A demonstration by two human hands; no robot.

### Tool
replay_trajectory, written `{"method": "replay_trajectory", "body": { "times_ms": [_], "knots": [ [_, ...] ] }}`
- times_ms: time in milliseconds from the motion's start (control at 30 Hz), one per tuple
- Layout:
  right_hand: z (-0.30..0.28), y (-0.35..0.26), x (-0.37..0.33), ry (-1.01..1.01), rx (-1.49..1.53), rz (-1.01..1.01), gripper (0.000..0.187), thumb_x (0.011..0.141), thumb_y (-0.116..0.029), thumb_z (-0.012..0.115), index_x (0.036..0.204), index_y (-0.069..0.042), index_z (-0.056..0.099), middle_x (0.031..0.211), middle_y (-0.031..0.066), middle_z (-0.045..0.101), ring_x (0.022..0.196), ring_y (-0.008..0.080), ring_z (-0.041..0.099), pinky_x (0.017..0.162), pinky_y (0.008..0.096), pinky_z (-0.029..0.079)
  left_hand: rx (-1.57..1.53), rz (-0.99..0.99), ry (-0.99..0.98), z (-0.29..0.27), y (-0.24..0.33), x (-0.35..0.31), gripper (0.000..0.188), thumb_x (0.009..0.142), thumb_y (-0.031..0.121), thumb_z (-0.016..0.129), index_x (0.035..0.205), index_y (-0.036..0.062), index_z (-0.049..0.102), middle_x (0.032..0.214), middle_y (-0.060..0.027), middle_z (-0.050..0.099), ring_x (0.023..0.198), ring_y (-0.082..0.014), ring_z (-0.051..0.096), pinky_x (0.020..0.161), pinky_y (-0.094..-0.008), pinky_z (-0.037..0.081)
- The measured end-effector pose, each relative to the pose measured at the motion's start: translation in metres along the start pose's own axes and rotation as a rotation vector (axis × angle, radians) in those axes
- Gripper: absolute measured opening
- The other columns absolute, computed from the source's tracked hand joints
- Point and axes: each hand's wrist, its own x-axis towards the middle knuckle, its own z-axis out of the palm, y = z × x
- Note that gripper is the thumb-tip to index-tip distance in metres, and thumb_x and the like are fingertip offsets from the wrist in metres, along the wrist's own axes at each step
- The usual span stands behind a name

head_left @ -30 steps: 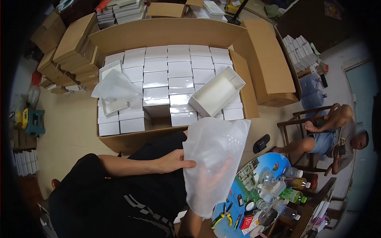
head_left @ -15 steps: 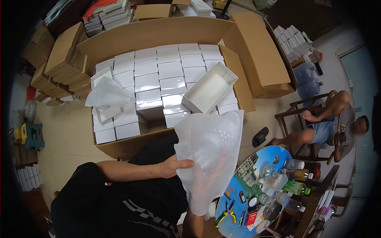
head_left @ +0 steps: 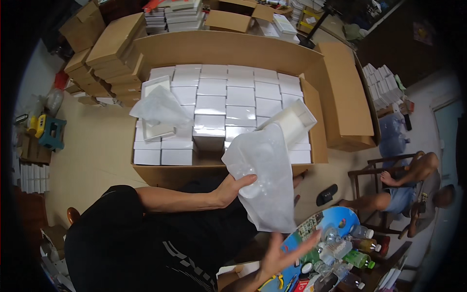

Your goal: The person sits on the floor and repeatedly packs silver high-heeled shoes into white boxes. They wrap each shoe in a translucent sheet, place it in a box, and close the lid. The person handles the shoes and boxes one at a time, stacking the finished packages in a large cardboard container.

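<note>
My left hand (head_left: 233, 189) grips a frosted, translucent plastic bag (head_left: 272, 199) at its left side, thumb on top. Faint rounded shapes show through the bag; what they are I cannot tell. Lower down, my right hand (head_left: 282, 258) is off the bag, its fingers spread and a little blurred, above the edge of the round blue table. Just beyond the bag lies an open white box (head_left: 294, 121), partly covered by it. Rows of closed white boxes (head_left: 211, 104) fill the large cardboard carton (head_left: 228, 48), with a gap at the near middle.
On the left boxes rests a white tray (head_left: 158, 131) with another frosted bag (head_left: 160, 108). Bottles, pliers and small items crowd the blue table (head_left: 340, 214). Cardboard boxes (head_left: 114, 44) are stacked at left. A person (head_left: 413, 190) sits on a wooden chair at right.
My right hand has come away from the bag, where it was inside or behind it, and opened. My left hand keeps its grip. The view has shifted, moving the scene rightward.
</note>
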Motion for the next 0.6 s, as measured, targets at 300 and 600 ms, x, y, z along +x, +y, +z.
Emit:
{"method": "replay_trajectory", "body": {
  "times_ms": [300, 600],
  "knots": [
    [0.075, 0.027, -0.015, 0.116, 0.389, 0.027, 0.034, 0.093, -0.013, 0.064, 0.115, 0.012, 0.056, 0.105, 0.0212, 0.062, 0.09, 0.0313, 0.064, 0.08, 0.0442, 0.052, -0.241, -0.242, -0.266, 0.046, -0.026, -0.047, 0.045, 0.1, 0.025, 0.057, 0.135, -0.0025, 0.05, 0.131, -0.0087, 0.058, 0.118, -0.0198, 0.056, 0.104, -0.0343, 0.043],
    [0.026, 0.016, -0.027, -0.226, -0.005, -0.141, 0.02, 0.085, -0.012, 0.063, 0.086, 0.008, 0.058, 0.079, 0.0182, 0.054, 0.07, 0.0362, 0.054, 0.061, 0.0428, 0.041, 1.236, 0.627, 1.36, -0.248, 0.134, 0.009, 0.108, 0.073, 0.034, 0.084, 0.149, -0.0071, 0.02, 0.143, -0.0277, 0.034, 0.138, -0.0359, 0.032, 0.113, -0.0402, 0.031]
  ]
}}
